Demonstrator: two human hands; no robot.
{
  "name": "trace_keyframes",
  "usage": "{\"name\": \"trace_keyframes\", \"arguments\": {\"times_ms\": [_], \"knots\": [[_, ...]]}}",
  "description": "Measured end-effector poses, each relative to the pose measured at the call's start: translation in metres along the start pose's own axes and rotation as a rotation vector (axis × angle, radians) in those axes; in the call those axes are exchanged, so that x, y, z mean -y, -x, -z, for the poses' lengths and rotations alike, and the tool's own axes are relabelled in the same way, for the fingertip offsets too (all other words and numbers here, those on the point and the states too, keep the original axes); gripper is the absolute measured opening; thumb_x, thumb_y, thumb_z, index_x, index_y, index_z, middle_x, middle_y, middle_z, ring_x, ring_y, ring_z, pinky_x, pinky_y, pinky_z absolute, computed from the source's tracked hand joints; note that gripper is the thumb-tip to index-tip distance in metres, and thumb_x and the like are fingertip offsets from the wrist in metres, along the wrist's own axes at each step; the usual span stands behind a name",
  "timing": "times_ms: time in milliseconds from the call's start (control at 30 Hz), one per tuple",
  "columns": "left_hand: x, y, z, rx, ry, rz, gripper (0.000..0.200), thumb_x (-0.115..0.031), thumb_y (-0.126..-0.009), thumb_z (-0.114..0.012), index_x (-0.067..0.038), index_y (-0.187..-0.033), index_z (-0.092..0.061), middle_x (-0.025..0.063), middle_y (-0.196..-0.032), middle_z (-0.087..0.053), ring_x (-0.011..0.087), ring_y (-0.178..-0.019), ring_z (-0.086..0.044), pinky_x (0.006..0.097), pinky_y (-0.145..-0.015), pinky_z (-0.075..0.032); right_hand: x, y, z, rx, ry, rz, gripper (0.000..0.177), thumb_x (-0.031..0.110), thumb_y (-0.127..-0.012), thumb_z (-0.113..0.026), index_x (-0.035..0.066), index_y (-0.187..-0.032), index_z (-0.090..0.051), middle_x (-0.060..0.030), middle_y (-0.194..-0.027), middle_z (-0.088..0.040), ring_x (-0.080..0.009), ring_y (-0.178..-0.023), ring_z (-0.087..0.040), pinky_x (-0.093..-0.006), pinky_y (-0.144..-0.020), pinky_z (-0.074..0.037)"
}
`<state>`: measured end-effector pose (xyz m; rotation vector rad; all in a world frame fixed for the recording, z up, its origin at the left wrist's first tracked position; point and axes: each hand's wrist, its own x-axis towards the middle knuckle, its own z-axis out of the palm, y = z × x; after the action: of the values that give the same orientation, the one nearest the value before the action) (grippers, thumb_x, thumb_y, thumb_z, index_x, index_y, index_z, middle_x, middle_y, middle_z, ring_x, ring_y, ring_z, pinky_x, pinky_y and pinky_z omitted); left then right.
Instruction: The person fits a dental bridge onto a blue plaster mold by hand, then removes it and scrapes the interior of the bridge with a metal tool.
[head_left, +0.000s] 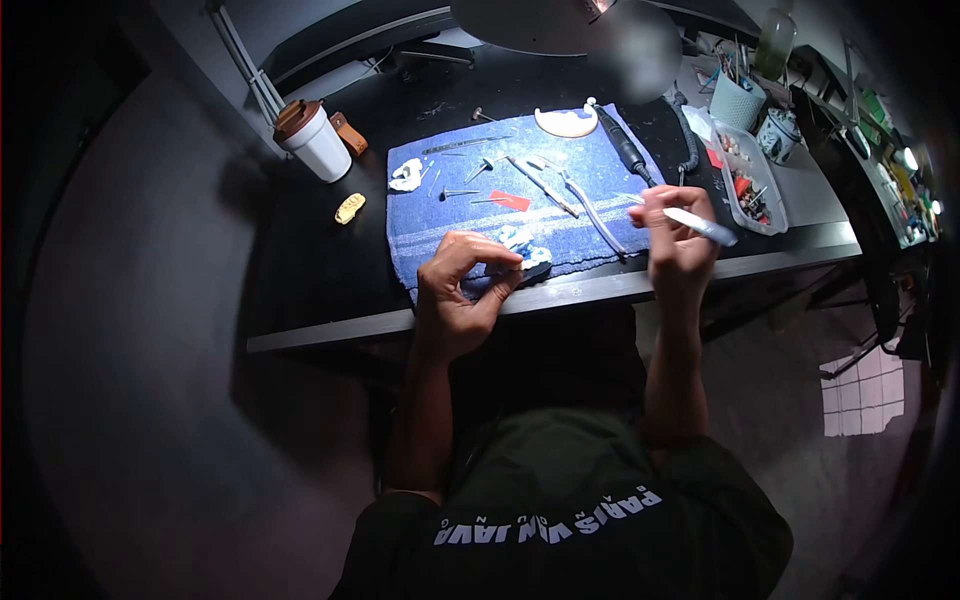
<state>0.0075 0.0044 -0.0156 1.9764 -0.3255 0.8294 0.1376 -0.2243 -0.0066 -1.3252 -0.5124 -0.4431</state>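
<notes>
The person's right hand (pixel 682 235) is clamped on a pale pen-like tool (pixel 704 227) at the right edge of a blue towel (pixel 412 222), its long axis slanting near-right to far-left, thin tip leftward. The left hand (pixel 460 292) pinches a small white-and-blue piece (pixel 518 242) near the front. A bent grey tool (pixel 592 212) lies between them, a black handpiece (pixel 622 143) just beyond

Your black table (pixel 315 268), edged with pale metal (pixel 580 291), carries a blue towel (pixel 418 218). Left of it you have a brown-lidded white tumbler (pixel 322 152) and a small yellowish piece (pixel 350 208); right of it, a clear plastic box (pixel 768 226).
</notes>
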Motion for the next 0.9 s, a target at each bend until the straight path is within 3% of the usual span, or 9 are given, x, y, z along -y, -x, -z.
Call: {"name": "trace_keyframes", "arguments": {"times_ms": [33,167,333,433,567,600,733,833,900], "knots": [[0.0,0.0,0.0,0.005,0.001,-0.007,0.021,0.012,-0.082,-0.08,-0.002,-0.097,-0.075,0.0087,-0.098,-0.075,0.0203,-0.099,-0.067,0.0327,-0.091,-0.052,0.005,0.003,-0.008,0.04,-0.023,0.018,0.015,-0.005,-0.095,-0.073,-0.001,-0.095,-0.059,-0.0167,-0.103,-0.072,-0.0168,-0.085,-0.075,-0.0297,-0.078,-0.062],[-0.003,0.0,-0.004,-0.084,0.033,0.047,0.018,0.007,-0.083,-0.081,-0.002,-0.097,-0.075,0.0088,-0.095,-0.075,0.0202,-0.094,-0.069,0.032,-0.087,-0.053,0.005,0.016,-0.036,0.145,-0.111,-0.006,0.019,-0.008,-0.091,-0.077,-0.002,-0.095,-0.059,-0.0179,-0.102,-0.072,-0.0181,-0.091,-0.076,-0.0273,-0.076,-0.062],[-0.003,-0.001,-0.005,-0.099,0.06,0.071,0.019,0.009,-0.085,-0.08,-0.001,-0.099,-0.074,0.0096,-0.097,-0.074,0.0188,-0.094,-0.068,0.0305,-0.087,-0.053,0.0,0.023,-0.064,0.204,-0.155,-0.087,0.013,-0.002,-0.096,-0.073,-0.005,-0.096,-0.061,-0.0171,-0.092,-0.074,-0.025,-0.089,-0.081,-0.0307,-0.072,-0.066],[0.003,0.001,-0.003,-0.094,0.032,-0.003,0.021,0.009,-0.084,-0.081,-0.002,-0.1,-0.074,0.0089,-0.097,-0.074,0.0182,-0.094,-0.068,0.0307,-0.085,-0.052,0.003,0.022,-0.056,0.289,-0.137,-0.266,0.014,0.001,-0.097,-0.074,-0.004,-0.095,-0.06,-0.0161,-0.09,-0.075,-0.0235,-0.087,-0.081,-0.0302,-0.07,-0.066],[-0.002,0.006,0.001,-0.105,0.003,-0.073,0.023,0.009,-0.083,-0.083,-0.004,-0.1,-0.075,0.008,-0.096,-0.076,0.0168,-0.089,-0.068,0.0295,-0.08,-0.052,0.007,0.017,-0.048,0.346,-0.139,-0.348,0.016,0.004,-0.1,-0.073,-0.002,-0.094,-0.059,-0.0147,-0.087,-0.074,-0.0225,-0.083,-0.081,-0.0288,-0.066,-0.064],[-0.001,0.009,0.001,-0.11,0.097,-0.074,0.023,0.008,-0.083,-0.083,-0.004,-0.101,-0.075,0.0085,-0.096,-0.077,0.0145,-0.081,-0.068,0.0261,-0.07,-0.051,0.003,0.018,-0.049,0.35,-0.175,-0.309,0.017,0.004,-0.101,-0.073,-0.002,-0.094,-0.059,-0.0128,-0.084,-0.072,-0.0216,-0.082,-0.08,-0.0283,-0.064,-0.064],[-0.001,0.008,-0.001,-0.096,0.103,-0.166,0.021,0.008,-0.086,-0.083,-0.003,-0.102,-0.076,0.0091,-0.096,-0.076,0.008,-0.069,-0.061,0.0221,-0.057,-0.046,-0.002,0.02,-0.051,0.338,-0.148,-0.319,0.017,0.006,-0.101,-0.074,0.001,-0.099,-0.057,-0.0061,-0.079,-0.068,-0.0149,-0.077,-0.076,-0.0261,-0.065,-0.062],[-0.003,0.01,-0.003,-0.113,0.147,0.026,0.02,0.008,-0.086,-0.083,-0.004,-0.1,-0.076,0.0069,-0.094,-0.075,0.0049,-0.068,-0.058,0.0214,-0.057,-0.044,-0.002,0.019,-0.05,0.347,-0.097,-0.262,0.014,0.006,-0.099,-0.074,-0.001,-0.095,-0.062,-0.0067,-0.078,-0.066,-0.0117,-0.07,-0.071,-0.0274,-0.06,-0.055],[-0.003,0.012,-0.002,-0.071,0.117,0.102,0.022,0.009,-0.086,-0.082,-0.002,-0.103,-0.074,0.0067,-0.099,-0.073,0.0065,-0.078,-0.06,0.0228,-0.068,-0.048,-0.004,0.02,-0.049,0.383,-0.035,-0.22,0.015,0.007,-0.096,-0.076,-0.001,-0.093,-0.064,-0.0069,-0.077,-0.065,-0.0097,-0.067,-0.064,-0.0283,-0.06,-0.05]]}}
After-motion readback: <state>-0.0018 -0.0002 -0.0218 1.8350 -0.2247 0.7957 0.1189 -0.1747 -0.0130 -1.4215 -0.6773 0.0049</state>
